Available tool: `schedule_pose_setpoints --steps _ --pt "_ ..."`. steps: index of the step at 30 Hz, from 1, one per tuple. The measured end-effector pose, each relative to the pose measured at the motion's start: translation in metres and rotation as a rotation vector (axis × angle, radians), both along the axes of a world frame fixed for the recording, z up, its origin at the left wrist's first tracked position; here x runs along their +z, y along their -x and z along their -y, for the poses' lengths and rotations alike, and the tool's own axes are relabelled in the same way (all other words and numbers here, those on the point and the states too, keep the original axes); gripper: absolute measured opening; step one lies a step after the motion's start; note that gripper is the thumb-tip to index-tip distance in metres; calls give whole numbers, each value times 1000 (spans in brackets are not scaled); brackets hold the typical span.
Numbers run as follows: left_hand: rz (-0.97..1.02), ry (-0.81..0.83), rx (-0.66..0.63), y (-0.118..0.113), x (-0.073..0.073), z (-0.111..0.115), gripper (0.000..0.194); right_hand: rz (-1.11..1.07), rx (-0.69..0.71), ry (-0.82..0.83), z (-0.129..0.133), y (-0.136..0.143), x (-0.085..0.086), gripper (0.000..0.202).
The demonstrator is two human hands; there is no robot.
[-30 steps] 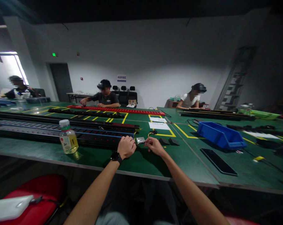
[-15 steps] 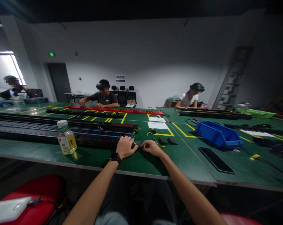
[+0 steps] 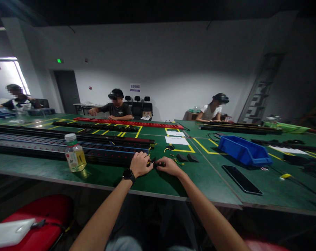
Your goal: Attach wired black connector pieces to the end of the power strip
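Observation:
My left hand (image 3: 141, 164), with a black watch on the wrist, is closed at the right end of long black rails (image 3: 108, 156). Its fingers pinch a small dark piece (image 3: 153, 162) held low over the green table. Closed on the other side of that piece is my right hand (image 3: 170, 166), fingertips almost meeting the left ones. The fingers cover much of the piece, so its exact kind cannot be made out. Just beyond my right hand lie a black wedge-shaped part (image 3: 193, 158) and a similar one beside it, with a yellow-green wire (image 3: 180, 163).
A bottle of yellow drink (image 3: 75, 155) stands left, in front of the rails. To the right are a blue bin (image 3: 244, 150) and a dark phone-like slab (image 3: 241, 179). A red slotted rail (image 3: 129, 122) lies farther back. Several people sit across the table.
My fingertips have drawn slightly closer together, and the small piece between them has turned, showing less of its grey face. My arms stay nearly in place.

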State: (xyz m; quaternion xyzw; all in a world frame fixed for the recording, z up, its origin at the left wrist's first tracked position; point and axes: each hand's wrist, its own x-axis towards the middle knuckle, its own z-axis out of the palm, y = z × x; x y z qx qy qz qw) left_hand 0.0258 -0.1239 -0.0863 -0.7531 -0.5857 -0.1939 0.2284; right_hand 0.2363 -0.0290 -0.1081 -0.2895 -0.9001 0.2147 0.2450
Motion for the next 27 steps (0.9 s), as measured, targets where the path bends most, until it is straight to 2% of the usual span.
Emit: schedule_pose_setpoints --steps 12,19,27 --pt "-30 7 7 0 -1 -1 18 348 -170 -235 29 11 11 34" --pt "-33 12 11 0 -1 -1 16 395 -192 -282 36 15 12 31" --pt "-25 18 34 -1 -1 0 16 398 -220 -260 36 16 14 31"
